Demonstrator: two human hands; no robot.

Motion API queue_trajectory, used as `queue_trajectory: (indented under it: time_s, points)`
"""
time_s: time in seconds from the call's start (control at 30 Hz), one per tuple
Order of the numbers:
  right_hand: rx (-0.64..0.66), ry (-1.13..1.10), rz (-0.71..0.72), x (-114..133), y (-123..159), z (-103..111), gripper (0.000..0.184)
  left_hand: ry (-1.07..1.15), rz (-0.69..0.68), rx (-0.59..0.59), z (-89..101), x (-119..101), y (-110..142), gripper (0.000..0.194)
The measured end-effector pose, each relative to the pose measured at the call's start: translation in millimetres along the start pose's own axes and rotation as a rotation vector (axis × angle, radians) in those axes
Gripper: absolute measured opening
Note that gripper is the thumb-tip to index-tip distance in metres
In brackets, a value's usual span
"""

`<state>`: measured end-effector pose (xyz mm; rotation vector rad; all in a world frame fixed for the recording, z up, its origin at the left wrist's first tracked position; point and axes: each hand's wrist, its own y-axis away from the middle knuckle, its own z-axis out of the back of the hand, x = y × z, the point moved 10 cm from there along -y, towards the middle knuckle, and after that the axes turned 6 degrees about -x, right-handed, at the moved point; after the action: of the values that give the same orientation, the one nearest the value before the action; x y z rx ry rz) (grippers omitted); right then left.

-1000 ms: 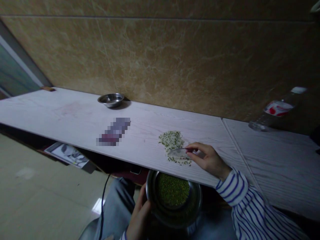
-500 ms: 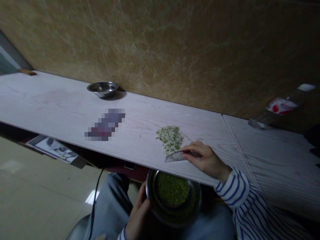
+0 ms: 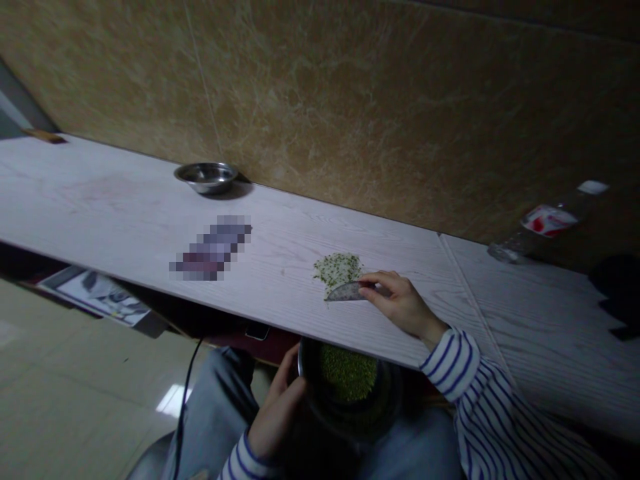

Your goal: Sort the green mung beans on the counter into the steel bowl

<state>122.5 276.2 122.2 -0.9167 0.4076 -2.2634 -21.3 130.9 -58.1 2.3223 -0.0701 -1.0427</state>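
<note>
My right hand (image 3: 395, 300) is closed in a pinch on a small knife (image 3: 345, 291), its thin grey blade pointing left with the edge down on the tabletop. The blade touches the near side of a flat patch of white grains mixed with small green beans (image 3: 339, 268). Below the table edge, my left hand (image 3: 280, 407) grips the left rim of a metal bowl (image 3: 320, 417) resting above my lap. Green beans (image 3: 349, 373) cover the bowl's bottom. The table edge hides the bowl's far rim.
A shallow metal bowl (image 3: 206, 179) stands by the wall. A pixelated flat item (image 3: 213, 248) lies left of the grains. An upright, slanting-looking plastic bottle (image 3: 550, 220) is at the right, near a dark object (image 3: 620, 287). An open drawer (image 3: 100, 297) juts out at left; a cable (image 3: 185, 407) hangs nearby.
My right hand and the knife have moved away from me, up against the grains, whose near edge is pushed back. The lap bowl has shifted slightly under the table edge with my left hand.
</note>
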Motion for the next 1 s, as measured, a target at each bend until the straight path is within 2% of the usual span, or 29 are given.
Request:
queue_trajectory:
  time_s: [0.07, 0.23, 0.4, 0.77, 1.0]
  points:
    - [-0.013, 0.000, -0.014, -2, -2, 0, 0.016, -0.041, 0.015, -0.040, -1.9, 0, -2, 0.053]
    - [-0.075, -0.053, -0.062, -9, -6, 2, 0.015, 0.008, 0.030, -0.040, -11.2, 1, -1, 0.056]
    - [-0.191, -0.139, -0.133, -20, -5, 14, 0.016, -0.031, 0.041, -0.064, -8.9, -5, 3, 0.064]
    - [-0.388, -0.148, -0.238, -49, 1, 32, 0.023, -0.012, 0.010, -0.024, -15.9, -8, 1, 0.063]
    - [-0.354, -0.195, -0.305, -63, 0, 24, 0.027, 0.011, 0.020, 0.001, -20.3, -6, 3, 0.063]
